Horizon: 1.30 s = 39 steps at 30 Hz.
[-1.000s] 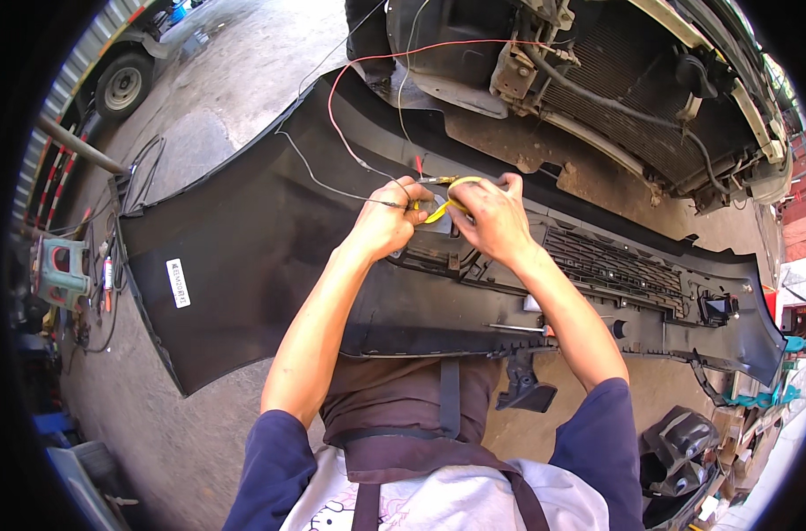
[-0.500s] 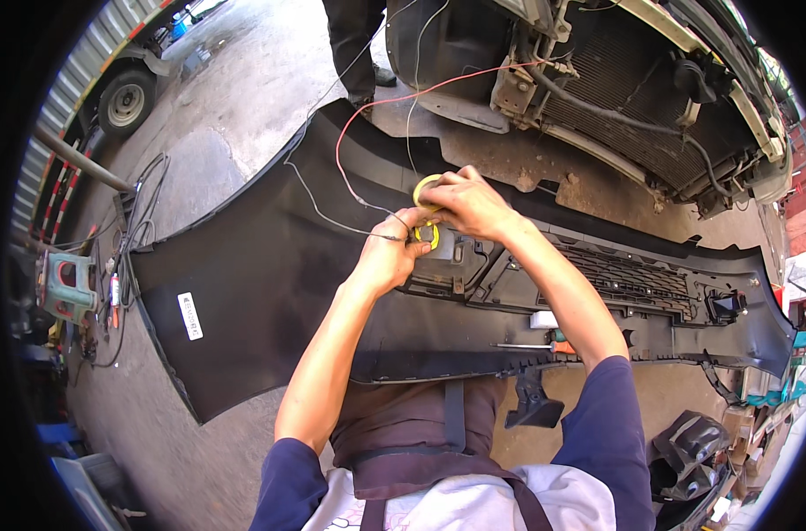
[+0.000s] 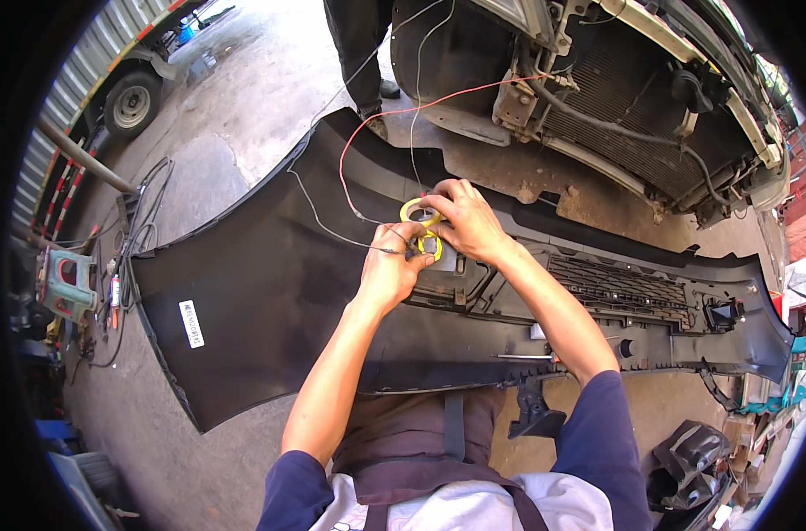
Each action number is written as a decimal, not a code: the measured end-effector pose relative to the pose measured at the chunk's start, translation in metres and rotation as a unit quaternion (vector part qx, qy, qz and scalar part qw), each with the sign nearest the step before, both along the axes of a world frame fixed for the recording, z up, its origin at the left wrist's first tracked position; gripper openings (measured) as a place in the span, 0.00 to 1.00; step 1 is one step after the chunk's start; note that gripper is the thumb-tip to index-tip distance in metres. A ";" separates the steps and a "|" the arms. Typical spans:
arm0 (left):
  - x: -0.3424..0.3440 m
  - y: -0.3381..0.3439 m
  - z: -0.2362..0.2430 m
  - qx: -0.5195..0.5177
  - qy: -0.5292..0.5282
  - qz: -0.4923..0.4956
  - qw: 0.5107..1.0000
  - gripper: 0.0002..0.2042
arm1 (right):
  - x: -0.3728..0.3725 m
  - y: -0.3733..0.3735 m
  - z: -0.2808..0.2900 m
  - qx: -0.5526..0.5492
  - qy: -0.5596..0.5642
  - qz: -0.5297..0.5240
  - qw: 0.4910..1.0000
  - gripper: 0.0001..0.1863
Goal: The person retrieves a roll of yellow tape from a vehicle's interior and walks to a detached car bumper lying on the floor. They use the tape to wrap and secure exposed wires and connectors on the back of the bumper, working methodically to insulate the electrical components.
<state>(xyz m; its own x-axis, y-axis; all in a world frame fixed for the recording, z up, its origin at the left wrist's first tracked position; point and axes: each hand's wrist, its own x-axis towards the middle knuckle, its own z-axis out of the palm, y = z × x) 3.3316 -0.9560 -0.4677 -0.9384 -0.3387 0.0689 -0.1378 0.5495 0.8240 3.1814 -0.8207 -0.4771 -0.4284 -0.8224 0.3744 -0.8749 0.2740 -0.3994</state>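
My left hand (image 3: 390,266) is closed on a small yellow-rimmed round piece (image 3: 430,249) with a dark centre; its exact kind is unclear. Just above it, my right hand (image 3: 467,219) pinches a yellow ring that looks like a tape roll (image 3: 408,211). The two hands are side by side, their yellow things almost touching. A thin grey wire (image 3: 315,210) and a red wire (image 3: 343,165) run to my left fingers, where their ends are hidden. Beneath both hands lies a large black car bumper (image 3: 243,283), inner side up, with a white label (image 3: 191,324).
Ahead on the right is a car's exposed front with its radiator (image 3: 615,124). A person's dark-trousered leg (image 3: 357,53) stands beyond the bumper. A screwdriver shaft (image 3: 522,357) lies near my right forearm. On the left are a green stool (image 3: 70,281), tangled cables (image 3: 142,221) and a truck wheel (image 3: 133,104).
My right hand and the yellow ring have shifted slightly down and left in the picture, so more of the ring shows. My left hand keeps its grip on the round piece.
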 end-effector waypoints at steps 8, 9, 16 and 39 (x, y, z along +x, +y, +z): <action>-0.002 -0.004 -0.011 0.038 0.025 0.002 0.999 0.25 | 0.006 0.001 -0.006 0.036 -0.126 -0.037 0.991 0.11; -0.003 -0.005 -0.011 0.009 0.019 -0.005 1.000 0.26 | 0.006 0.001 -0.007 0.022 -0.123 -0.022 0.992 0.11; -0.009 -0.022 0.004 -0.092 -0.008 -0.061 0.994 0.38 | 0.008 0.012 -0.003 0.021 -0.198 0.059 0.978 0.13; -0.037 -0.056 0.028 -0.458 0.011 -0.224 0.860 0.33 | 0.069 0.013 -0.032 -0.120 -0.141 -0.090 0.979 0.29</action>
